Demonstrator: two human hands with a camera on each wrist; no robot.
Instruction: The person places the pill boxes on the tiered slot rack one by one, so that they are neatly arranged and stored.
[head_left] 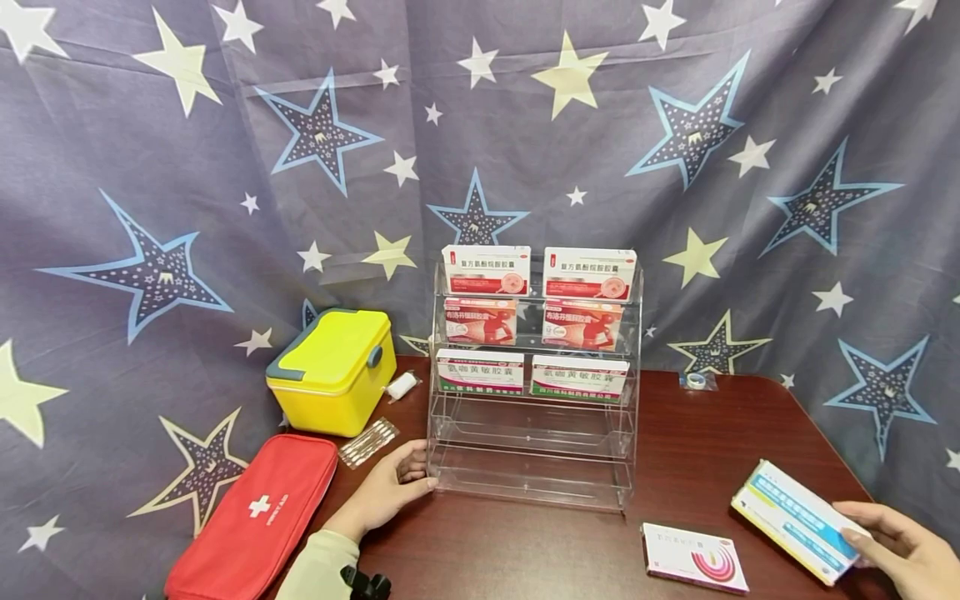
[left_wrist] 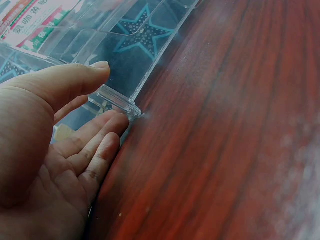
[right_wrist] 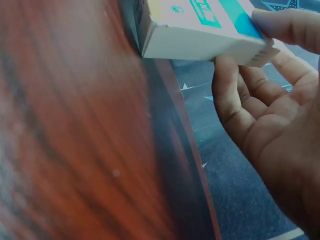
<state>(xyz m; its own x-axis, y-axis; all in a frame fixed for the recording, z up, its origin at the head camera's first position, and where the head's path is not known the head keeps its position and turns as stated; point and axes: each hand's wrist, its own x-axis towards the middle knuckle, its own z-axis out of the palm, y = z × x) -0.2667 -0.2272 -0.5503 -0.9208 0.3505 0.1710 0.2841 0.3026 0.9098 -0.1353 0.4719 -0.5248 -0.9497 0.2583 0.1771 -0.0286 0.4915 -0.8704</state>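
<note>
Backdrop (head_left: 150,208): star-printed cloth, hung behind and draped around the table.
Table (head_left: 697,433): dark red wood; carried every item listed below.
Clear rack (head_left: 532,392): tiered acrylic stand, upright at table centre; upper three tiers loaded with six medicine boxes (head_left: 486,269) in pairs, lower two tiers unoccupied.
Red pouch (head_left: 255,525): first-aid bag, laid flat at the near left edge, apart from the rack.
Yellow case (head_left: 333,367): lidded, closed, left of the rack.
Blue-and-white box (head_left: 795,521): the item in hand; positioned near the right table edge, tilted, one end overhanging the edge in the right wrist view.
Pink-and-white box (head_left: 693,557): flat on the table, just left of the blue-and-white box, not touched.
Left hand (head_left: 390,487): placed against the rack's lower left corner; fingers (left_wrist: 100,132) nearly straight and relaxed, thumb over the corner lip, nothing gripped.
Right hand (head_left: 896,546): pinched the blue-and-white box at its near end, thumb on top, fingers (right_wrist: 235,100) curled beneath.
Small items: wrapped swabs (head_left: 367,442), gauze roll (head_left: 401,385), tape roll (head_left: 697,380); all well clear of both hands.
Recommended handling: rack held steady at the corner; box kept level, label outward, grip maintained until seated in a free tier.
Risk: light acrylic judged liable to slide if pushed unbraced.
</note>
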